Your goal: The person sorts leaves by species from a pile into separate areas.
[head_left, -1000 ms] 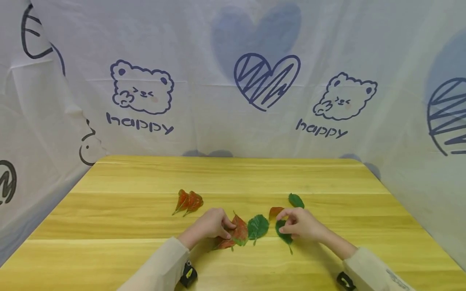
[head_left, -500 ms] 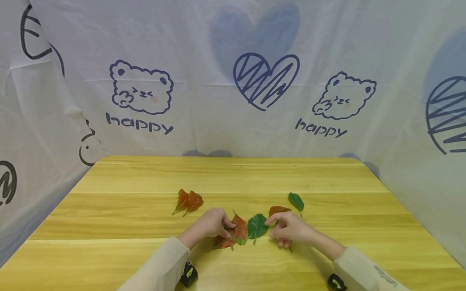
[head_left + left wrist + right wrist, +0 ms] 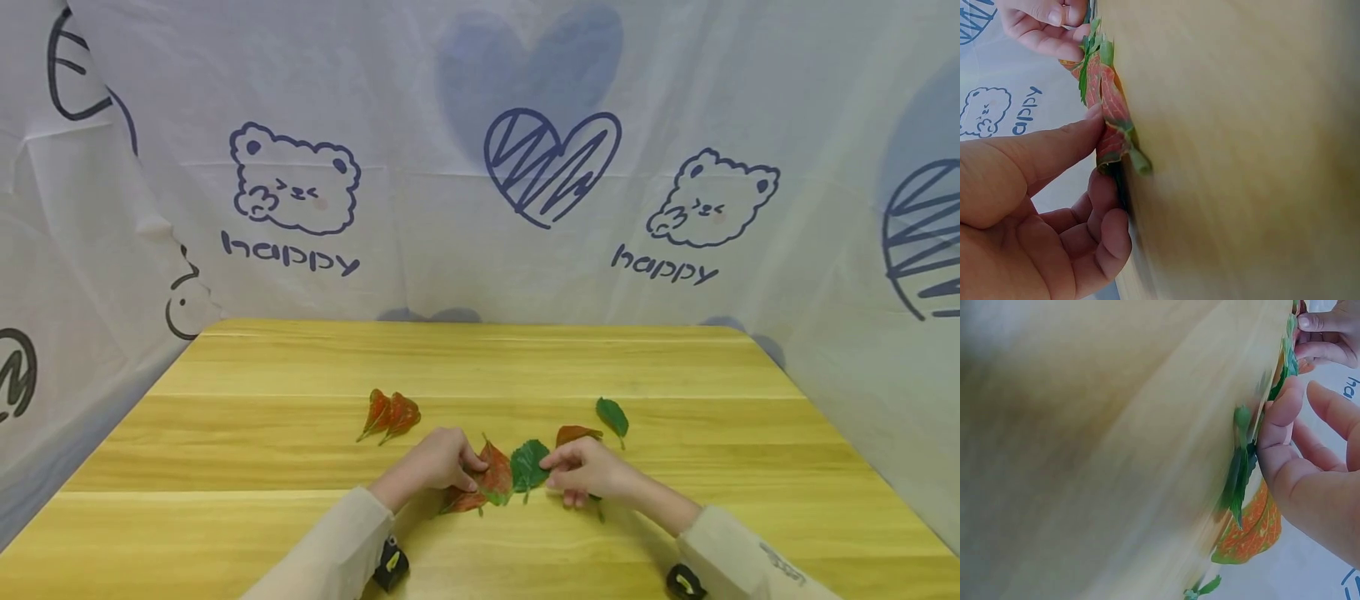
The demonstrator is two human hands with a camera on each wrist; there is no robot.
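Note:
My left hand [image 3: 431, 462] pinches the edge of a red leaf [image 3: 495, 475], its thumb on the leaf in the left wrist view. A second red leaf [image 3: 463, 502] lies partly under that hand. Just right of the held leaf is a round green leaf [image 3: 529, 463] with a serrated edge. My right hand [image 3: 600, 473] has its index fingertip and thumb at this leaf's right edge, and a gap shows between its digits in the right wrist view. Beneath the right hand lies another green leaf [image 3: 1242, 472], mostly hidden from the head view.
Behind the right hand lies an orange-red leaf [image 3: 576, 433], with a small green leaf [image 3: 612, 415] further right. Two red leaves [image 3: 401, 415] overlap at the back left. The wooden table [image 3: 300, 367] ends at a printed white cloth [image 3: 420, 250].
My right hand has moved left from the covered green leaf to the edge of the round green one. My left hand stays on its red leaf.

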